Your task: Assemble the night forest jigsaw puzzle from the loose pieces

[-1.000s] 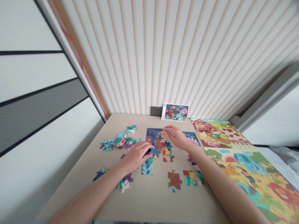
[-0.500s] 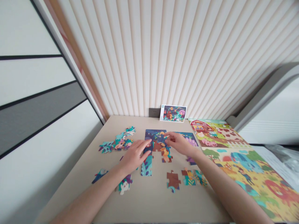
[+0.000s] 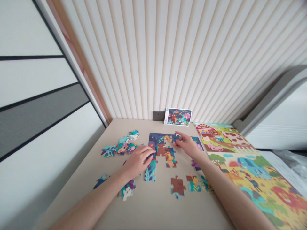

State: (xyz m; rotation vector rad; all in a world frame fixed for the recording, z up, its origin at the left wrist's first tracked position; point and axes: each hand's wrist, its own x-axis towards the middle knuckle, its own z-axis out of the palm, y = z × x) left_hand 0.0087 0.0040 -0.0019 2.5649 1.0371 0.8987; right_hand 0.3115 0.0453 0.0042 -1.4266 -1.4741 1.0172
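A partly joined colourful puzzle [image 3: 161, 145] lies in the middle of the beige table [image 3: 148, 204]. My left hand [image 3: 138, 159] rests flat on its left edge, fingers spread and pressing on the pieces. My right hand [image 3: 188, 145] touches the top row of the puzzle with its fingertips, on a dark blue piece [image 3: 176, 137]. A pile of loose teal pieces [image 3: 122, 146] lies to the left of my left hand. Single pieces lie nearer me: a brown one [image 3: 177, 186], a green and orange one [image 3: 194, 183] and a white and teal one [image 3: 127, 190].
A reference picture card [image 3: 177, 116] leans against the ribbed wall at the table's back. Two finished puzzles, a farm scene [image 3: 222, 139] and an animal scene [image 3: 263, 182], cover the right side. A wall socket [image 3: 158, 115] sits beside the card.
My right hand has shifted a little to the right along the puzzle's top row. My left hand moved back onto the puzzle's left edge after lifting its fingers.
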